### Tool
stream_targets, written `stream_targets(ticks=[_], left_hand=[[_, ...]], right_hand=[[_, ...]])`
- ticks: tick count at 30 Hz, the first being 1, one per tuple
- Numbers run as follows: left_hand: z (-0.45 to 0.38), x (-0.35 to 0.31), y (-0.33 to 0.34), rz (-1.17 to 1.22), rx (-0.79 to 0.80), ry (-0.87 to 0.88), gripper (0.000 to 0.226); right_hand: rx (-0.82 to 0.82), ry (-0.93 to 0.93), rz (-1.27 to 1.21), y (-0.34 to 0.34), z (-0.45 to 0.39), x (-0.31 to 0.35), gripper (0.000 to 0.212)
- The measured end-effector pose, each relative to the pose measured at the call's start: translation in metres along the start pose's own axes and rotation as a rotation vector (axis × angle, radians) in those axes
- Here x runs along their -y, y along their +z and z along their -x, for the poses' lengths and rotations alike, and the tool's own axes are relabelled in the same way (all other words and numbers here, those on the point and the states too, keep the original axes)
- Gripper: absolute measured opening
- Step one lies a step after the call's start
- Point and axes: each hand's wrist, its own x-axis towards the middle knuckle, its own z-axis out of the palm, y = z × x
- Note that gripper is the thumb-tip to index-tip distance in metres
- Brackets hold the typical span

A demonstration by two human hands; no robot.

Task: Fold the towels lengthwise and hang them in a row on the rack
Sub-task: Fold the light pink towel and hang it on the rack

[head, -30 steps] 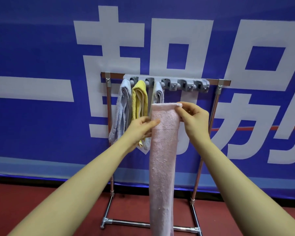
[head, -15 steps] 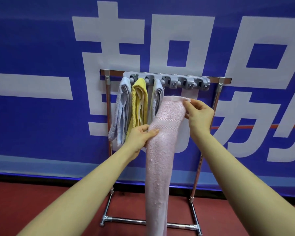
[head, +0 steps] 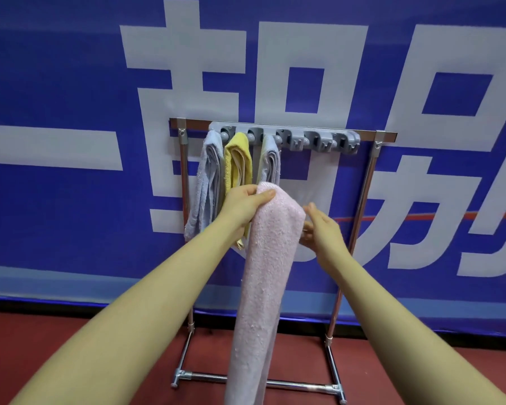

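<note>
A long pink towel (head: 263,273) hangs folded over in front of the metal rack (head: 371,171). My left hand (head: 243,204) grips its top fold from the left, thumb on the front. My right hand (head: 322,229) touches the towel's right edge, its fingers partly hidden behind the cloth. Three towels hang from the grey clip bar (head: 319,138): a light blue towel (head: 206,182) at the left, a yellow towel (head: 238,162) beside it and a grey-blue towel (head: 270,162) third. The clips to the right of them hold nothing.
A blue banner with large white characters (head: 70,141) covers the wall right behind the rack. The rack's chrome base (head: 298,384) stands on a red floor (head: 41,340).
The towel's top end has been folded down over my left hand. My right hand dropped from the upper corner to the towel's right side, lower down.
</note>
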Motion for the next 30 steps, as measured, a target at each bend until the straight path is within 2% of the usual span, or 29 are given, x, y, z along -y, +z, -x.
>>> stream_targets(ticks=[5,9,11,14,18,20,22,24,26,28,30], left_hand=[[-0.010,-0.009,-0.005,-0.013,-0.066,-0.049,0.007],[-0.016,-0.007,-0.015,0.002,-0.142,-0.036,0.007],[-0.018,-0.005,-0.020,0.013,-0.163,-0.034,0.009],[-0.017,-0.002,-0.022,0.023,-0.189,-0.051,0.007],[-0.021,0.002,-0.026,0.049,-0.229,-0.085,0.013],[-0.019,0.007,-0.029,0.122,-0.182,-0.186,0.034],[-0.011,0.017,-0.030,0.121,-0.061,-0.298,0.054],[-0.001,0.030,-0.029,0.094,0.079,-0.368,0.061],[0.004,0.046,-0.028,0.107,0.141,-0.397,0.069],[0.009,0.055,-0.026,0.136,0.160,-0.374,0.063],[0.011,0.059,-0.022,0.143,0.169,-0.295,0.044]], right_hand=[[0.176,0.081,-0.073,0.012,0.007,-0.020,0.049],[0.241,0.088,-0.112,0.011,0.007,-0.020,0.058],[0.283,0.040,-0.077,0.009,0.007,-0.020,0.044],[0.240,-0.061,0.042,0.010,0.010,-0.020,0.008],[0.115,-0.147,0.103,0.014,0.013,-0.013,0.004],[0.078,-0.167,0.108,0.013,0.012,-0.007,0.005],[0.046,-0.172,0.079,0.012,0.009,0.000,0.006],[0.029,-0.169,0.055,0.011,0.006,0.007,0.012],[0.014,-0.150,0.047,0.011,0.005,0.009,0.016],[-0.015,-0.124,0.027,0.009,0.003,0.008,0.014],[-0.049,-0.112,0.018,0.006,0.001,0.006,0.011]])
